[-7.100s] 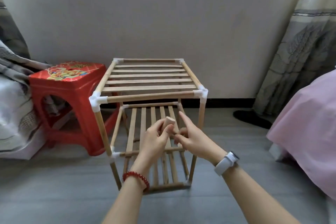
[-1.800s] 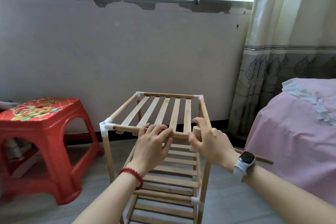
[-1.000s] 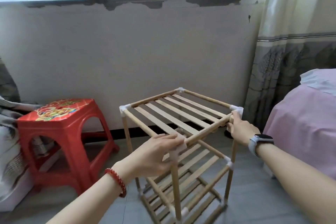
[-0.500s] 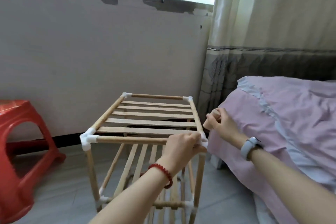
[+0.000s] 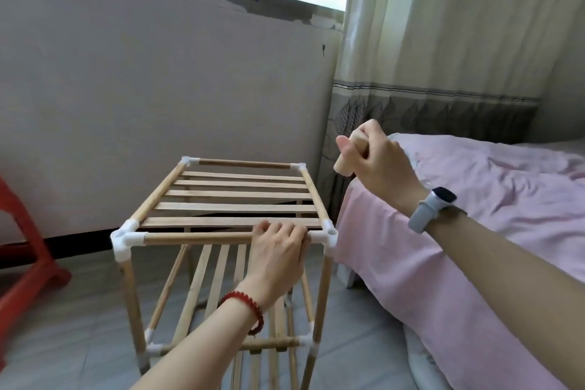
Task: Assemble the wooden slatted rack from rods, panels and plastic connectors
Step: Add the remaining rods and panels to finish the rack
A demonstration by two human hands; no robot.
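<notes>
Wooden rack [image 5: 228, 231] stands upright on the grey floor [image 5: 63, 326] between a red stool [image 5: 22, 263] and a pink-covered bed [image 5: 474, 231], and it looks close to finished. Its top slatted panel [image 5: 234, 196] sits level in its frame, with five slats countable. Four white plastic connectors cap the top corners; the near right connector [image 5: 329, 236] shows an open socket facing up. A lower panel [image 5: 215, 279] hangs below with about four slats visible, and two more connectors join the front legs lower down. What lies under that is cut off by the frame edge.

The left hand [image 5: 278, 256] grips the front top rod [image 5: 196, 238] just beside that open corner, fingers curled over it. The right hand [image 5: 376, 165] is raised above and to the right of the corner, fist wrapped round a short wooden piece [image 5: 345, 161] held nearly upright, one end poking out below.

Judging by that pose, what is left is tapping or pressing the corner joints home.
</notes>
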